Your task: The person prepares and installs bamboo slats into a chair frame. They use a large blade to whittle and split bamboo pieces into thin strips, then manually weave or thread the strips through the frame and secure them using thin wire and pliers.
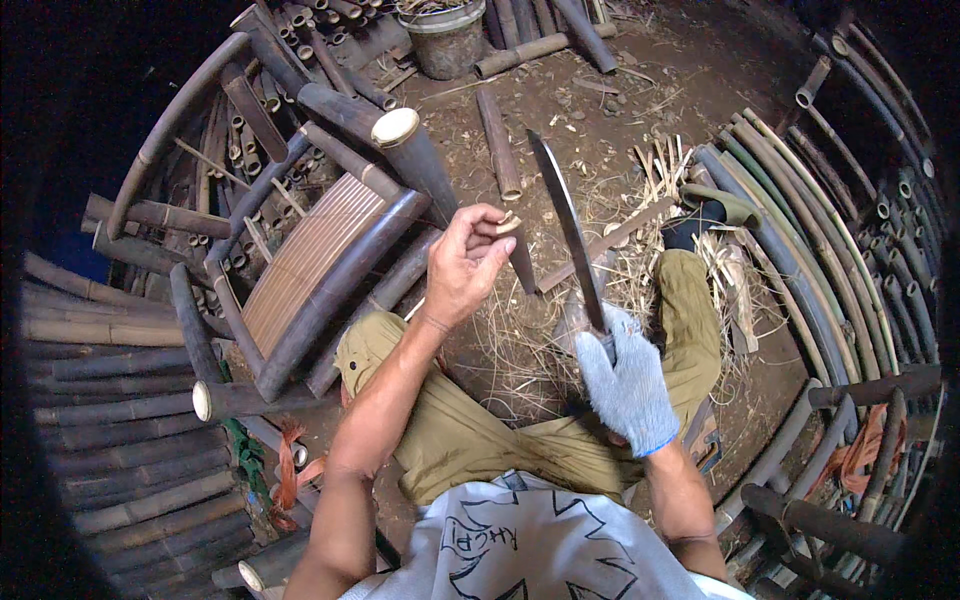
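Observation:
My bare left hand point(468, 262) is closed around the end of a short dark bamboo piece point(523, 265), its pale cut end showing by my fingertips. The piece points down toward the ground. In a pale blue knitted glove, my right hand point(625, 380) grips a machete point(570, 225), its handle mostly hidden in my fist. The long dark blade slants up and away to the left, with a bright edge along its right side. Blade and bamboo piece are apart. Below them, bamboo shavings point(520, 350) lie between my legs.
At left stands a bamboo seat point(315, 270) with a slatted panel and thick posts. A bamboo tube point(497, 145) lies ahead on the dirt, with a bucket point(445, 40) beyond. Long bamboo strips point(815, 240) curve along the right; bamboo poles point(140, 430) are stacked at lower left.

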Action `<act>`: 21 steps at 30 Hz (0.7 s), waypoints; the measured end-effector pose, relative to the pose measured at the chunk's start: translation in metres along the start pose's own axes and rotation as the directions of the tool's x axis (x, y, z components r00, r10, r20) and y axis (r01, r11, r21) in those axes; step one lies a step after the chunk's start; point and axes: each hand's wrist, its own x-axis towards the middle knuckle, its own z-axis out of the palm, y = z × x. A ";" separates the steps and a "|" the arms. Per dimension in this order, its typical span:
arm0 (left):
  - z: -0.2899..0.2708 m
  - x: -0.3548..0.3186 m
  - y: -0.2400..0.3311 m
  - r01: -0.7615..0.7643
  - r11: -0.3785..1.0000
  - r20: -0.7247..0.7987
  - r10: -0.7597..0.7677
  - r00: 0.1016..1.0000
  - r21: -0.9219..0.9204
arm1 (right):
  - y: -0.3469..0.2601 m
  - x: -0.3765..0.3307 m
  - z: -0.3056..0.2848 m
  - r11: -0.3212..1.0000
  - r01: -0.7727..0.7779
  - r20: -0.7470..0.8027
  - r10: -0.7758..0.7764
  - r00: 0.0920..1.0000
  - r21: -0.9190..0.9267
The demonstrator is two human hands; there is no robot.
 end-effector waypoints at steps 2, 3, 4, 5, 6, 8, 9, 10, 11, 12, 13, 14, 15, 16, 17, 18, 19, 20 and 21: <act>0.000 -0.004 0.000 -0.014 0.999 0.062 0.012 0.998 0.034 | -0.013 -0.004 0.002 0.999 0.023 0.020 -0.024 1.000 0.033; 0.000 -0.006 0.001 -0.035 0.998 0.091 0.030 0.995 0.057 | -0.011 -0.004 0.007 0.995 0.101 0.008 -0.101 0.995 -0.009; -0.001 -0.007 0.001 -0.057 0.995 0.119 0.047 0.992 0.080 | -0.013 -0.003 0.009 0.993 0.117 0.007 -0.117 0.993 -0.024; -0.001 -0.009 0.002 -0.065 0.995 0.135 0.054 0.989 0.076 | -0.015 -0.002 0.012 0.991 0.131 0.010 -0.130 0.991 -0.041; -0.001 -0.010 0.003 -0.080 0.993 0.147 0.066 0.987 0.088 | -0.017 -0.001 0.014 0.988 0.144 0.012 -0.144 0.990 -0.058; 0.000 -0.012 0.007 -0.110 0.988 0.172 0.091 0.981 0.107 | -0.018 0.000 0.017 0.986 0.150 0.010 -0.150 0.989 -0.073; 0.000 -0.013 0.008 -0.133 0.985 0.173 0.112 0.978 0.113 | -0.017 0.000 0.019 0.983 0.162 0.005 -0.162 0.987 -0.088; 0.001 -0.013 0.007 -0.155 0.981 0.176 0.133 0.975 0.120 | -0.016 0.000 0.020 0.979 0.174 0.000 -0.175 0.985 -0.102; 0.001 -0.013 0.008 -0.178 0.976 0.178 0.154 0.972 0.129 | -0.017 -0.001 0.020 0.981 0.159 0.006 -0.160 0.987 -0.106; 0.002 -0.013 0.007 -0.177 0.975 0.176 0.153 0.972 0.132 | -0.019 -0.001 0.020 0.983 0.145 0.011 -0.145 0.989 -0.111; 0.001 -0.013 0.006 -0.177 0.975 0.174 0.152 0.973 0.135 | -0.020 -0.002 0.020 0.985 0.130 0.015 -0.129 0.992 -0.116; 0.002 -0.013 0.006 -0.177 0.975 0.174 0.152 0.973 0.136 | -0.022 -0.001 0.019 0.985 0.123 0.025 -0.121 0.992 -0.119; 0.003 -0.013 0.006 -0.168 0.977 0.174 0.144 0.974 0.132 | -0.023 -0.001 0.017 0.986 0.116 0.034 -0.112 0.993 -0.122; 0.003 -0.013 0.007 -0.158 0.979 0.174 0.135 0.976 0.128 | -0.023 -0.001 0.017 0.986 0.108 0.043 -0.104 0.994 -0.125; 0.003 -0.013 0.009 -0.150 0.981 0.173 0.127 0.977 0.126 | -0.022 -0.001 0.017 0.984 0.124 0.028 -0.122 0.992 -0.124; 0.003 -0.013 0.009 -0.152 0.981 0.172 0.130 0.976 0.122 | -0.021 -0.001 0.018 0.982 0.140 0.013 -0.140 0.990 -0.123; 0.003 -0.013 0.009 -0.154 0.981 0.171 0.133 0.976 0.119 | -0.020 -0.002 0.019 0.980 0.156 -0.001 -0.158 0.987 -0.122; 0.004 -0.013 0.009 -0.157 0.981 0.171 0.136 0.976 0.114 | -0.020 -0.002 0.019 0.979 0.157 -0.006 -0.159 0.987 -0.131; 0.004 -0.013 0.010 -0.162 0.979 0.173 0.140 0.975 0.125 | -0.020 -0.002 0.019 0.977 0.158 -0.010 -0.161 0.987 -0.141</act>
